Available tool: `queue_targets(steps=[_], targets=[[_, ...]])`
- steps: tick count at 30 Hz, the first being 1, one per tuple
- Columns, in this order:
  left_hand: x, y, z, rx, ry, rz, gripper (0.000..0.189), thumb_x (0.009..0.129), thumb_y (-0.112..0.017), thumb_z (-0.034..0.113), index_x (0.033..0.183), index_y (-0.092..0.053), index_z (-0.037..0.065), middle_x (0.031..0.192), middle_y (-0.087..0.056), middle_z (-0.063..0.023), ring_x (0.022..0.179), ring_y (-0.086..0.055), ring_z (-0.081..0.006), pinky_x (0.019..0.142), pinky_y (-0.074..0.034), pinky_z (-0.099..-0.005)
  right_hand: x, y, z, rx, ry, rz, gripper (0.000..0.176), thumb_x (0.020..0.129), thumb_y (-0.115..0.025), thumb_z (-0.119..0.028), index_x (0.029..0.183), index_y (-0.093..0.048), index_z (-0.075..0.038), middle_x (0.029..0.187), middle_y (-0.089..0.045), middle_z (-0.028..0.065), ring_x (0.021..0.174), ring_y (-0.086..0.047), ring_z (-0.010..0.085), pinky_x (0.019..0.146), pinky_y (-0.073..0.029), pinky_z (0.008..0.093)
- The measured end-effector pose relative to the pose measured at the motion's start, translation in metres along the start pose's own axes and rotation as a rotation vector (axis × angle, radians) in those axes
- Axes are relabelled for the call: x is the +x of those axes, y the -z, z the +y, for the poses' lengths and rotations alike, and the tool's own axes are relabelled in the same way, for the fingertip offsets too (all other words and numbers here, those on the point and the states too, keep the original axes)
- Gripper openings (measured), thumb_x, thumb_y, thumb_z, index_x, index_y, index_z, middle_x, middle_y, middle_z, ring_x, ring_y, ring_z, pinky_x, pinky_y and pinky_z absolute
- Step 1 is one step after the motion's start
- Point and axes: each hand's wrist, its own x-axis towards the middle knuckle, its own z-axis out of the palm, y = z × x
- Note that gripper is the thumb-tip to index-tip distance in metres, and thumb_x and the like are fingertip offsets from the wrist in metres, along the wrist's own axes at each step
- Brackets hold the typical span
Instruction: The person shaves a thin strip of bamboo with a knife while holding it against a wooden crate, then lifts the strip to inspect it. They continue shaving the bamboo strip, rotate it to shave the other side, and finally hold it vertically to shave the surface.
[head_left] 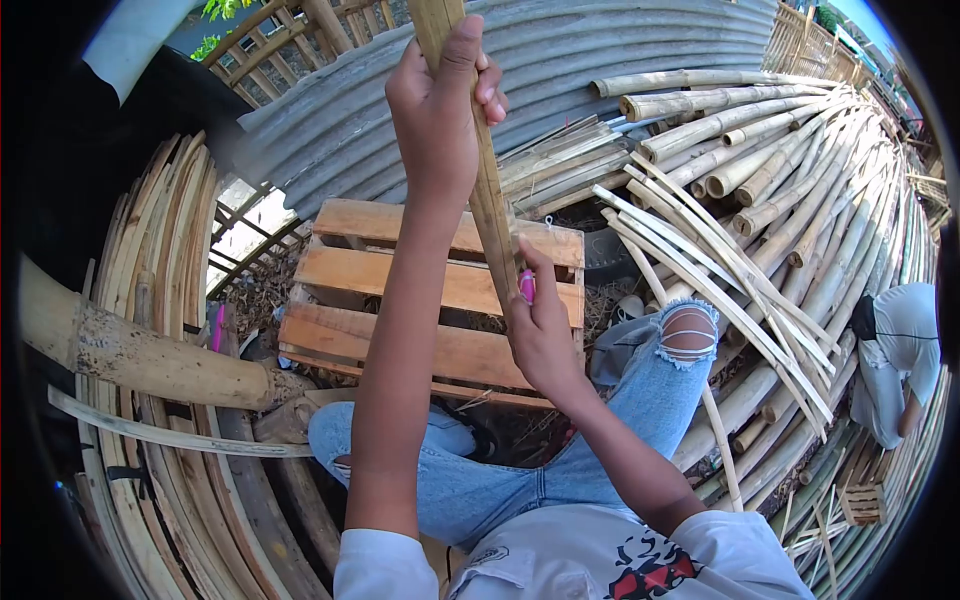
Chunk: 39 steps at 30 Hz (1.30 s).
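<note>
My left hand (445, 110) is wrapped round the upper part of a long bamboo strip (488, 205), which slants down toward my right hand. Lower down, my right hand (540, 335) is closed round a small tool with a pink handle (527, 286), beside the strip's lower part. The tool's blade is hard to make out. Beneath both hands lies a low slatted wooden platform (400, 278), between my legs and the metal sheet.
Corrugated metal sheeting (560, 50) stands ahead. Bamboo poles (770, 180) and thin split strips (720, 260) lie to the right. Stacked slats (150, 270) and a thick bamboo pole (160, 360) are at the left. A person (895, 350) bends over at the far right.
</note>
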Motion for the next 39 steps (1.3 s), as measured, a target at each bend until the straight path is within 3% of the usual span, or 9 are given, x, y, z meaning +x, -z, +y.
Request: queue_targets(steps=[2,6,10,14,19,24,30,32,39], targets=[[0.002,0.006,0.002,0.028,-0.02,0.026,0.033,0.092,-0.056,0.035,0.077,-0.043,0.008,0.057,-0.043,-0.0016,0.048,-0.044,-0.0087,0.047,-0.037,-0.0224,-0.024,-0.014,0.098,0.003,-0.096,-0.013,0.05,0.09,-0.035,0.001,0.138,-0.025,-0.011,0.078,-0.053,0.013,0.061,-0.052,0.0216,0.062,-0.044,0.0346],[0.002,0.011,0.004,0.014,0.018,0.025,0.034,0.092,-0.056,0.036,0.077,-0.043,0.008,0.057,-0.042,-0.0015,0.048,-0.043,-0.0087,0.047,-0.037,-0.0221,-0.02,-0.001,0.069,0.308,-0.308,-0.107,0.05,0.091,-0.036,0.0,0.138,-0.027,-0.014,0.07,-0.046,0.0031,0.047,-0.042,0.0098,0.044,-0.038,0.0246],[0.002,0.006,0.005,0.002,-0.001,0.009,0.035,0.092,-0.056,0.037,0.076,-0.043,0.008,0.057,-0.042,-0.0016,0.048,-0.044,-0.0087,0.047,-0.037,-0.0219,0.01,0.007,-0.03,0.45,-0.061,-0.135,0.049,0.091,-0.037,-0.001,0.138,-0.027,-0.014,0.07,-0.043,0.0021,0.047,-0.039,0.0069,0.042,-0.033,0.022],[0.003,0.012,0.006,0.031,-0.031,0.027,0.035,0.092,-0.056,0.037,0.077,-0.043,0.007,0.058,-0.043,-0.0019,0.048,-0.044,-0.0088,0.048,-0.038,-0.0221,0.0,-0.021,0.07,0.166,0.126,0.034,0.055,0.09,-0.035,0.0,0.14,-0.027,-0.019,0.055,-0.034,-0.0037,0.04,-0.03,0.0043,0.036,-0.028,0.0203],[0.005,0.015,0.002,0.002,-0.028,0.004,0.034,0.092,-0.056,0.035,0.077,-0.043,0.008,0.057,-0.042,-0.0018,0.049,-0.044,-0.009,0.048,-0.038,-0.0226,-0.023,-0.009,0.111,0.264,-0.322,-0.098,0.052,0.089,-0.038,0.001,0.139,-0.027,-0.012,0.076,-0.046,0.0047,0.055,-0.044,0.0083,0.047,-0.037,0.0221],[0.005,-0.002,0.005,-0.047,0.138,0.097,0.031,0.093,-0.056,0.032,0.077,-0.044,0.008,0.054,-0.042,0.0009,0.043,-0.044,-0.0071,0.041,-0.038,-0.0203,0.018,0.008,-0.024,0.394,-0.169,-0.131,0.051,0.092,-0.034,0.001,0.14,-0.025,-0.012,0.074,-0.045,0.0029,0.054,-0.042,0.0082,0.047,-0.039,0.024],[0.003,-0.006,0.004,-0.073,0.103,0.081,0.03,0.093,-0.055,0.032,0.08,-0.045,0.007,0.055,-0.042,0.0008,0.046,-0.045,-0.0068,0.041,-0.038,-0.0201,-0.032,-0.014,0.041,-0.01,0.142,0.105,0.052,0.092,-0.033,0.001,0.142,-0.021,-0.009,0.109,-0.054,0.0179,0.083,-0.057,0.021,0.078,-0.045,0.0349],[0.005,-0.009,0.002,0.009,0.089,0.128,0.029,0.093,-0.055,0.032,0.081,-0.045,0.007,0.056,-0.042,0.0013,0.047,-0.046,-0.0063,0.041,-0.039,-0.0197,-0.027,-0.008,0.034,0.048,-0.028,0.096,0.053,0.092,-0.034,0.001,0.142,-0.02,-0.008,0.125,-0.046,0.0234,0.097,-0.056,0.0249,0.087,-0.041,0.0358],[-0.001,-0.006,0.012,-0.03,0.11,0.088,0.03,0.092,-0.057,0.033,0.081,-0.044,0.009,0.055,-0.043,0.0011,0.043,-0.045,-0.0071,0.042,-0.04,-0.0185,0.019,-0.002,-0.029,-0.027,0.122,0.059,0.049,0.092,-0.036,-0.002,0.139,-0.022,-0.007,0.072,-0.052,0.0196,0.061,-0.053,0.0276,0.059,-0.041,0.0367]])
